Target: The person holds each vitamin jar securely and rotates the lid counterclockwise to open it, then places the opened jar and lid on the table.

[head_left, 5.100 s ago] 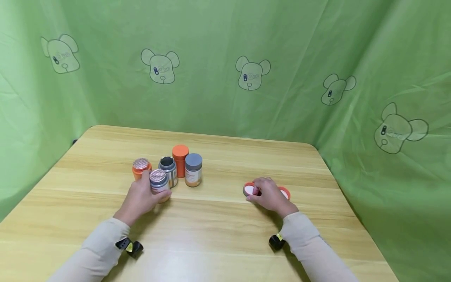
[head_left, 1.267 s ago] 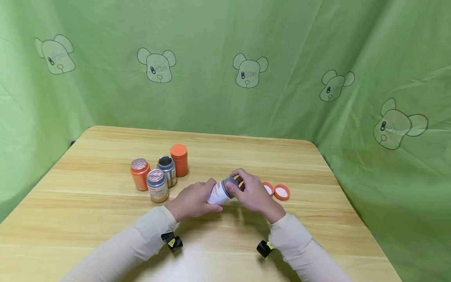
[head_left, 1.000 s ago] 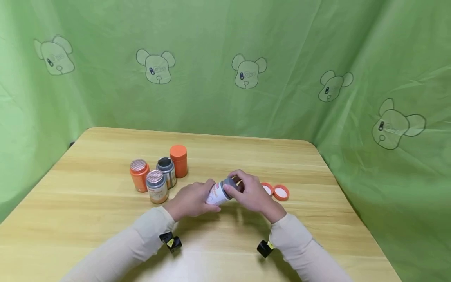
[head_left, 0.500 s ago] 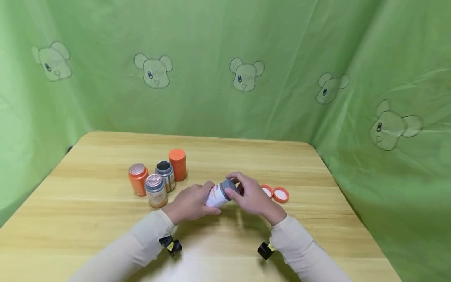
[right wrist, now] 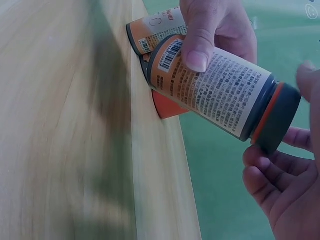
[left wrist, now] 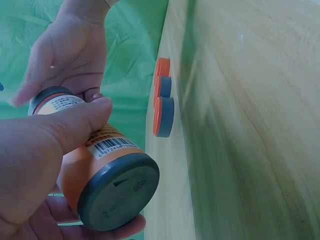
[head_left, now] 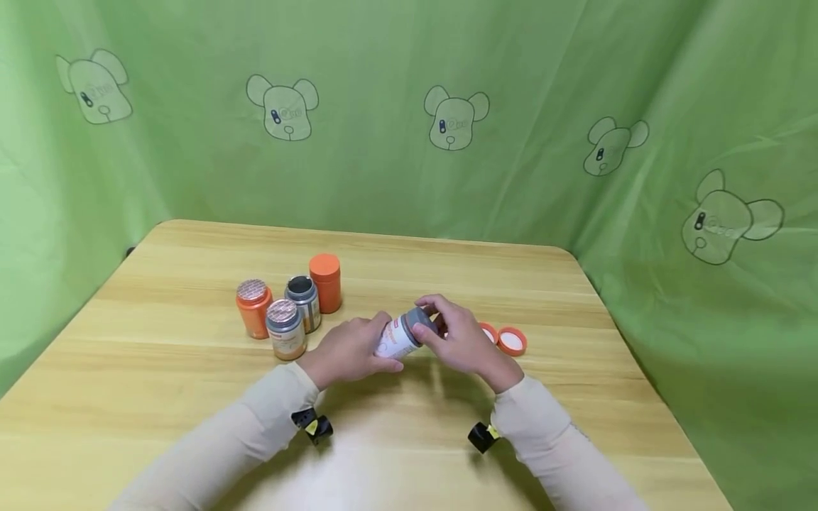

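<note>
My left hand (head_left: 348,348) grips a white-and-orange supplement bottle (head_left: 395,341) around its body, tilted above the table with its top toward the right. At that end, the thumb and fingers of my right hand (head_left: 463,341) are around its grey screw cap (head_left: 420,319). An orange ring shows between cap (right wrist: 280,117) and bottle (right wrist: 215,90) in the right wrist view, and the cap sits on the neck. The left thumb (left wrist: 82,120) lies across the label in the left wrist view.
Left on the wooden table (head_left: 358,454) stand a foil-sealed orange bottle (head_left: 255,316), a foil-sealed grey-necked bottle (head_left: 287,337), an uncapped grey bottle (head_left: 305,301) and a capped orange bottle (head_left: 327,287). Loose caps (head_left: 512,341) lie upturned beyond the right hand.
Earlier the left hand was at the foil-sealed bottle and the right at the loose caps. Since then both hands came together on the capped bottle; over the last second they stay nearly still.
</note>
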A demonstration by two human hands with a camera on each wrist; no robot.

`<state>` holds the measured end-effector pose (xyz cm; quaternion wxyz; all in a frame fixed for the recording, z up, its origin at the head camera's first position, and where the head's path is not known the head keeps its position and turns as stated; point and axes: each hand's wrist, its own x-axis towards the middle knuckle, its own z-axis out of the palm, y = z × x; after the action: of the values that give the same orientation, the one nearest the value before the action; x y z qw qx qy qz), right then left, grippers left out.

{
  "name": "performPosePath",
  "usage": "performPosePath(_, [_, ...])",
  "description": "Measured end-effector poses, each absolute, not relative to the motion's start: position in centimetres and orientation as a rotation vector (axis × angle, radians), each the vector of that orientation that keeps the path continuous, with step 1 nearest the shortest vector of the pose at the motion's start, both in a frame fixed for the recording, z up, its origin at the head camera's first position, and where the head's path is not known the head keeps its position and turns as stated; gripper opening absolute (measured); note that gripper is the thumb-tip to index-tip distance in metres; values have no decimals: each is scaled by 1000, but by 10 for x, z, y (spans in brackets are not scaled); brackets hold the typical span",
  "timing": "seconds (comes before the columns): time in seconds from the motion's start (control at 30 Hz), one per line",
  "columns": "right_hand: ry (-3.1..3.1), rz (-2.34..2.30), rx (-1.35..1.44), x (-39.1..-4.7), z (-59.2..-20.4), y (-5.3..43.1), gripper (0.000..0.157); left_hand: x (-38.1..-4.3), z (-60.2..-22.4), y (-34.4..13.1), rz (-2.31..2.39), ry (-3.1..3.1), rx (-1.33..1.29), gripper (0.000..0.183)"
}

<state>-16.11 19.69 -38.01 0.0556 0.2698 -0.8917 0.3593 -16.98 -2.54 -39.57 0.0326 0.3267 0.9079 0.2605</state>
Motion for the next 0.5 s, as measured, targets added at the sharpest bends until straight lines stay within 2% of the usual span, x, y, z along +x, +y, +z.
performPosePath(0.3, [-2696,1127,870,-159,-380,201,43,-169,-395,-24,811,2778,994,55])
performPosePath(0.5, [-2714,1076,824,-161,-377,200,40,-171,-395,-22,800,2787,1012,55])
